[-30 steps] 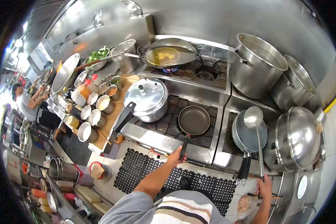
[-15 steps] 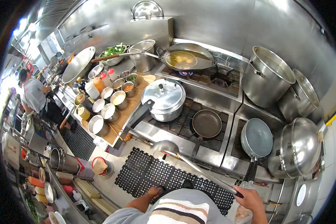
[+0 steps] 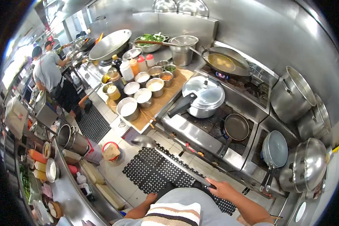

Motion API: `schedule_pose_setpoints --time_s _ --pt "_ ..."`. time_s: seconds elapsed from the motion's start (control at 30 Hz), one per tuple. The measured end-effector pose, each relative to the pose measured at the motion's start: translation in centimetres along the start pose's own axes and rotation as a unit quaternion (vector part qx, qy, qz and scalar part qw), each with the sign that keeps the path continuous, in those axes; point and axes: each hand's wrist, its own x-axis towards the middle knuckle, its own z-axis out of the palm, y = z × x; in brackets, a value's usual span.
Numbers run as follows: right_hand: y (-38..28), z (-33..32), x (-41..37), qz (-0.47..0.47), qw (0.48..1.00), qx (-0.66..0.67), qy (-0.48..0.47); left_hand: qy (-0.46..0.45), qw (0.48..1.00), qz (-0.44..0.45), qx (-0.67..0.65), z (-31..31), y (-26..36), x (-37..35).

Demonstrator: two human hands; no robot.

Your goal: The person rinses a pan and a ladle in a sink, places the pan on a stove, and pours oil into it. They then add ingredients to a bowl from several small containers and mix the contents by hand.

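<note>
In the head view, the right hand [image 3: 219, 187] is at the lower centre of the frame. Its fingers are closed around the far end of the handle of a long ladle [image 3: 173, 162]. The grip at the very end probably gives the longest reach. The handle goes up and to the left across the black rubber mat [image 3: 154, 171]. The bowl of the ladle is near the middle of the frame, above the floor tiles and just below the wooden board [image 3: 160, 107] with the seasoning bowls. I cannot tell if something is inside the bowl.

The left hand [image 3: 151, 197] is low, close to the body at the bottom edge. It holds nothing that I can see, and I cannot tell if its fingers are spread or together.

To the right of centre, a small dark frying pan [image 3: 236, 127] sits on a burner with its handle pointing toward the person, so it is easy to take. The pressure cooker [image 3: 203, 96] stands just beside it, toward the upper left. A wok [image 3: 224, 62] with yellow liquid is on the back burner. In the upper left, another person [image 3: 49, 71] works at a separate station.
</note>
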Motion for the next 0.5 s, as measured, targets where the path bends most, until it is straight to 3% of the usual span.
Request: schedule_pose_setpoints --time_s 0.07,0.1,0.13,0.2,0.27,0.33,0.4,0.5 --pt "-0.8 -0.3 1.9 -0.056 0.997 -0.041 0.046 0.019 0.977 0.168 0.130 0.5 -2.6 2.5" --pt "-1.9 -1.5 2.6 -0.085 0.991 -0.091 0.041 0.004 0.997 0.051 0.053 -2.0 1.4 -0.6" --pt "-2.8 -2.1 3.2 -0.113 0.983 -0.140 0.038 0.005 0.997 0.050 0.053 -2.2 0.5 -0.5" --pt "-3.8 -2.3 3.7 -0.113 0.986 -0.110 0.047 0.034 0.994 0.061 0.079 -2.4 -0.6 0.2" --pt "-3.5 -3.2 4.7 -0.169 0.966 0.044 0.190 0.005 0.994 0.089 0.059 -3.1 -1.5 -0.3" --pt "-2.2 -4.8 7.0 -0.057 0.962 0.186 0.194 -0.007 0.983 -0.054 -0.177 -3.0 -2.3 -0.7" --pt "-5.2 -10.4 6.6 -0.025 0.869 0.466 0.165 0.018 0.970 -0.107 -0.217 -2.4 -3.2 -0.8" --pt "-4.2 -15.4 7.9 -0.068 0.807 0.536 0.240 0.015 0.956 -0.165 -0.241 -2.6 -2.2 -2.3"
